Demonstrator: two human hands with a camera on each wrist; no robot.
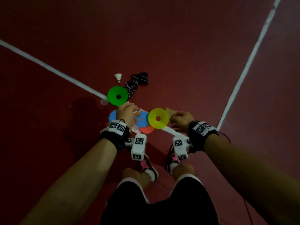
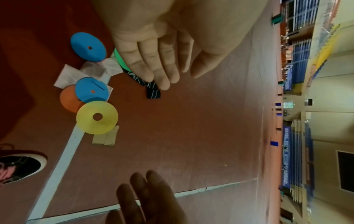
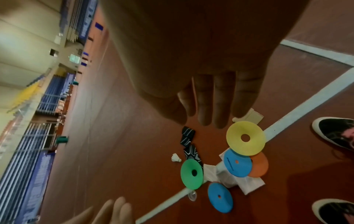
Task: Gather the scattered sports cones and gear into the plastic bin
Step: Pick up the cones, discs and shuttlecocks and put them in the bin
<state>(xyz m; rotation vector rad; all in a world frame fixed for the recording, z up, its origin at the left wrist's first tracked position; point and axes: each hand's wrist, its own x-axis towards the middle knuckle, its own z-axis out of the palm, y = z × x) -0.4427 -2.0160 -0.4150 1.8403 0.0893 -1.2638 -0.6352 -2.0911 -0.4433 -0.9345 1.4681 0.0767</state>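
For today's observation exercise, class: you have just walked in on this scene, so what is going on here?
A person stands over sports gear scattered on a red court floor. Both hands, the left hand and the right hand, hang open above the pile and hold nothing. Below lie a green cone, a yellow cone, two blue cones, an orange cone, a shuttlecock and black wristbands. No plastic bin is in view.

- Both bare forearms reach forward and down, a black strap with white marker blocks on each wrist.
- The left hand [image 1: 127,113] hangs palm down, fingers [image 2: 153,66] straight and together, holding nothing.
- The right hand [image 1: 181,120] hovers alongside, fingers [image 3: 220,103] extended, empty.
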